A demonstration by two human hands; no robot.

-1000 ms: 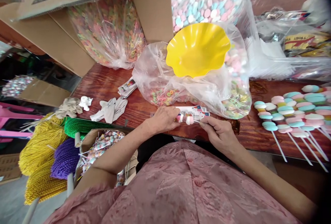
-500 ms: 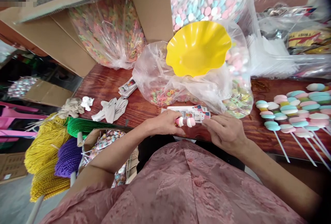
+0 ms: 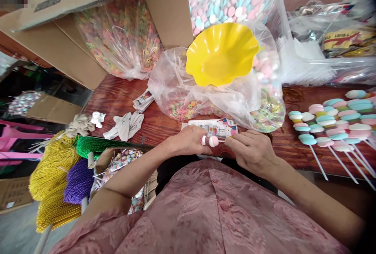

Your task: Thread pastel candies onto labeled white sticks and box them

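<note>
The candy skewer point(image 3: 212, 141) is held between both hands just above the near edge of the table point(image 3: 123, 97), directly in front of the person's body. Its long axis runs left to right, roughly parallel to that edge. Two pale pink-and-white candy pieces show in the gap between the hands, and the stick itself is hidden under the fingers. The left hand point(image 3: 188, 141) is closed on the skewer's left end, thumb and forefinger pinched against the first candy piece. The right hand point(image 3: 253, 151) is closed on the right end, its fingertips pointing left and meeting the second piece. Both hands touch the skewer, so neither is nearer. A flat printed packet point(image 3: 219, 128) lies on the table just beyond the skewer, and behind it a clear bag of ring candies point(image 3: 205, 101) supports a yellow bowl point(image 3: 220, 52). Finished skewers point(image 3: 331, 125) lie well apart to the right, sticks pointing toward the near edge.
</note>
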